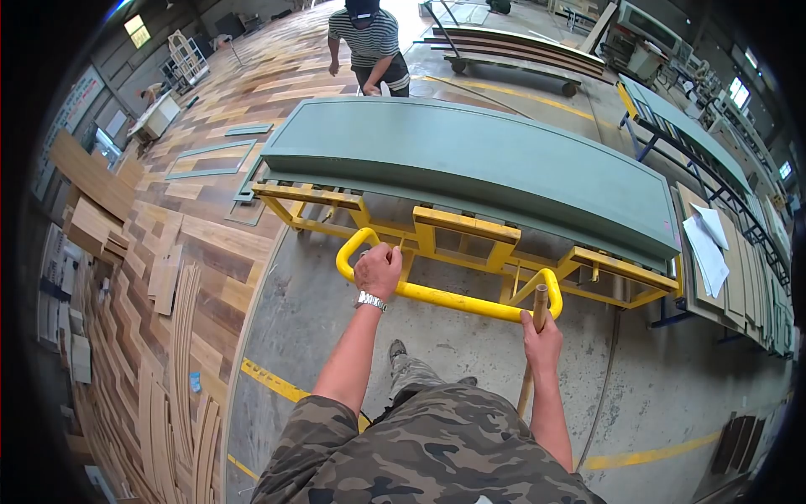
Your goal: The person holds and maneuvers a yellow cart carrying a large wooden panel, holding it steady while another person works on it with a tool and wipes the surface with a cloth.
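My left hand (378,271), with a metal watch on its wrist, is closed around the left part of a yellow push handle (457,301). At the handle's right end, my right hand (543,343) is wrapped round a wooden stick (541,296) that stands upright, its lower part running down beside my shirt. The fingers of that hand lie right at the yellow bar. The handle belongs to a yellow cart frame (466,227). On the frame rests a long, shallow grey-green cabinet-like piece (470,151), its broad flat face up.
A person (365,46) in a striped shirt stands behind the cart's load. Wood flooring (227,244) with green frames (214,160) and plank stacks lies left. At right are leaning panels (739,277) and a blue rack (672,143). A cart with boards (520,55) stands behind.
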Tool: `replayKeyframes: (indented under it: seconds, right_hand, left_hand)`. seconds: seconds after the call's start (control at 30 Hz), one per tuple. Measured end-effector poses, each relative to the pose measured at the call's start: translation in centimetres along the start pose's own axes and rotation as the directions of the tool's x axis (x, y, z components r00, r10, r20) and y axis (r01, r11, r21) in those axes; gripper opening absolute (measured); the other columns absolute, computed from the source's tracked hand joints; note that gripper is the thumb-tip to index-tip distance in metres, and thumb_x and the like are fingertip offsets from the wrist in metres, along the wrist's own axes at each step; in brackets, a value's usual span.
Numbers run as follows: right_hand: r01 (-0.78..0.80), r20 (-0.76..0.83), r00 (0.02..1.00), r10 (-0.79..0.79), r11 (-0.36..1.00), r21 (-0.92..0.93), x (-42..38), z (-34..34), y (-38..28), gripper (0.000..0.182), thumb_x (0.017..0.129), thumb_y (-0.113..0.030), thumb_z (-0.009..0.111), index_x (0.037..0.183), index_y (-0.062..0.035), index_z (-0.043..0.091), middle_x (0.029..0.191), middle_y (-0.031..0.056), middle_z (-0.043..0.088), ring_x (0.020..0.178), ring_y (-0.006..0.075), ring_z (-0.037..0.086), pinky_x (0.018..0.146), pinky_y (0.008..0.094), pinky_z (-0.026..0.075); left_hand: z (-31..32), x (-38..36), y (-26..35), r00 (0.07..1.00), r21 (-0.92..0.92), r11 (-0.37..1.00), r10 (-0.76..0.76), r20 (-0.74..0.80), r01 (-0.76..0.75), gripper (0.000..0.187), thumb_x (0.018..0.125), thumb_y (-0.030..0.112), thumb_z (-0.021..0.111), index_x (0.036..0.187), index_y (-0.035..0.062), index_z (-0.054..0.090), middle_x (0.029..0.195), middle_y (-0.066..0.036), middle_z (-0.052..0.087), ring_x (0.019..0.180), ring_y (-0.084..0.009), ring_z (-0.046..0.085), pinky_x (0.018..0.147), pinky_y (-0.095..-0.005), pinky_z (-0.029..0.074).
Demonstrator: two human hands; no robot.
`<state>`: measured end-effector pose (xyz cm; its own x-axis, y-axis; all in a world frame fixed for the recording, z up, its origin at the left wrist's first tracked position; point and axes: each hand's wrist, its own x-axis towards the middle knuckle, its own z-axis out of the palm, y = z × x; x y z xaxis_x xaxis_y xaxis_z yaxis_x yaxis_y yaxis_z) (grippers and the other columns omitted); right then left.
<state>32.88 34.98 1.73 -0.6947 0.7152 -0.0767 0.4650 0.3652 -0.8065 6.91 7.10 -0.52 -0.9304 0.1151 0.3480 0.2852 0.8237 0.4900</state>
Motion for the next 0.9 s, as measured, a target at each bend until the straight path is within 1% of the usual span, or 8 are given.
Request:
replayKeyframes:
  seconds: [0.1,0.17,0.4,0.5,0.6,0.67,0.77,0.9]
  right_hand:
    - [0.021,-0.018,1.000,-0.021,1.000,-0.021,0.09,0.19,0.40,0.041,0.100,-0.043,0.077,0.119,-0.0076,0.073,0.088,0.0166,0.077,0.083,0.0349,0.076,0.075,0.0429,0.057]
    - [-0.024,0.001,1.000,0.024,1.000,0.008,0.13,0.26,0.43,0.042,0.099,-0.044,0.078,0.119,-0.0071,0.073,0.087,0.0165,0.077,0.081,0.0347,0.075,0.075,0.0429,0.057]
    - [-0.015,0.005,1.000,0.015,1.000,0.018,0.09,0.17,0.34,0.042,0.099,-0.045,0.078,0.118,-0.0071,0.073,0.086,0.0162,0.076,0.078,0.0335,0.074,0.073,0.0428,0.056]
    - [0.004,-0.005,1.000,-0.004,1.000,-0.014,0.04,0.08,0.20,0.042,0.099,-0.045,0.078,0.117,-0.0072,0.073,0.085,0.0160,0.076,0.078,0.0332,0.074,0.073,0.0426,0.056]
    - [-0.023,-0.003,1.000,0.023,1.000,0.012,0.08,0.26,0.50,0.041,0.099,-0.044,0.078,0.117,-0.0074,0.073,0.085,0.0160,0.076,0.078,0.0339,0.074,0.073,0.0428,0.056]
    - [-0.017,0.003,1.000,0.017,1.000,-0.022,0.19,0.23,0.58,0.042,0.099,-0.045,0.078,0.117,-0.0076,0.073,0.086,0.0161,0.076,0.079,0.0347,0.074,0.073,0.0431,0.056]
    - [-0.016,0.002,1.000,0.016,1.000,0.010,0.16,0.35,0.71,0.042,0.099,-0.046,0.078,0.117,-0.0078,0.074,0.087,0.0169,0.077,0.081,0.0361,0.075,0.074,0.0432,0.057]
    - [-0.011,-0.001,1.000,0.011,1.000,-0.002,0.23,0.35,0.81,0.044,0.099,-0.047,0.078,0.118,-0.0080,0.074,0.088,0.0178,0.077,0.083,0.0368,0.076,0.075,0.0435,0.057]
  left_hand:
    - [-0.06,-0.01,0.08,1.000,-0.005,1.000,-0.013,0.019,0.013,0.033,0.096,0.034,0.072,0.074,0.0092,0.065,0.077,-0.012,0.071,0.076,-0.0377,0.069,0.067,-0.0509,0.053]
    - [-0.07,-0.03,0.11,1.000,-0.006,1.000,0.007,-0.007,-0.007,0.032,0.096,0.033,0.072,0.075,0.0091,0.065,0.077,-0.012,0.071,0.076,-0.0377,0.069,0.068,-0.0508,0.053]
    - [-0.13,-0.04,0.04,1.000,-0.008,1.000,0.006,0.003,-0.006,0.033,0.096,0.033,0.071,0.076,0.0086,0.065,0.079,-0.012,0.072,0.076,-0.0376,0.069,0.068,-0.0506,0.053]
    - [-0.20,-0.01,0.10,1.000,-0.010,1.000,0.005,0.018,-0.005,0.033,0.096,0.033,0.072,0.076,0.0084,0.065,0.079,-0.012,0.072,0.076,-0.0375,0.069,0.068,-0.0505,0.053]
    - [-0.20,-0.05,0.11,1.000,-0.016,1.000,0.010,0.010,-0.010,0.032,0.097,0.033,0.071,0.076,0.0083,0.066,0.079,-0.012,0.072,0.076,-0.0373,0.069,0.068,-0.0503,0.053]
    - [-0.29,-0.06,0.22,1.000,0.011,1.000,0.006,0.010,-0.006,0.032,0.097,0.032,0.071,0.076,0.0084,0.066,0.079,-0.013,0.072,0.076,-0.0371,0.070,0.068,-0.0499,0.053]
    - [-0.35,-0.03,0.30,1.000,0.005,1.000,0.007,0.011,-0.007,0.032,0.097,0.032,0.071,0.076,0.0085,0.067,0.079,-0.013,0.072,0.076,-0.0371,0.070,0.068,-0.0500,0.053]
    - [-0.31,0.00,0.20,1.000,-0.008,1.000,0.003,0.022,-0.003,0.032,0.097,0.033,0.071,0.076,0.0085,0.067,0.079,-0.013,0.072,0.076,-0.0371,0.070,0.068,-0.0498,0.053]
